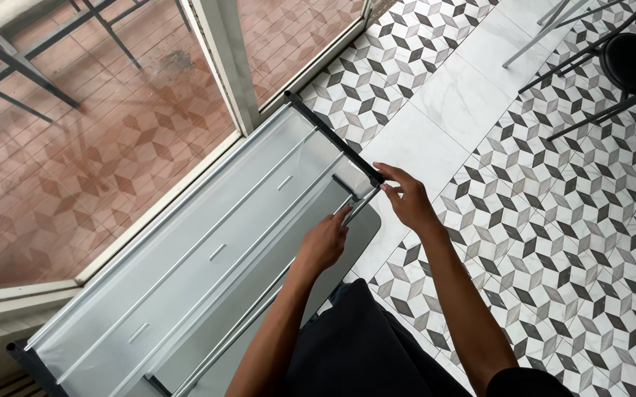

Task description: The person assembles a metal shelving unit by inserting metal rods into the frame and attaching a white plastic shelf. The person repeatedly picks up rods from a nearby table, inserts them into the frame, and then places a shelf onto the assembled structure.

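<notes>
Hands (365, 220) apparently pinching black rod (332, 138), frame corner

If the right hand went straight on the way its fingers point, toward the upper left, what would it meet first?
The right hand already has its fingertips at the dark bar on the edge of the grey metal frame, so it would press into that first. Beyond lies the window frame, though depth is unclear.
</notes>
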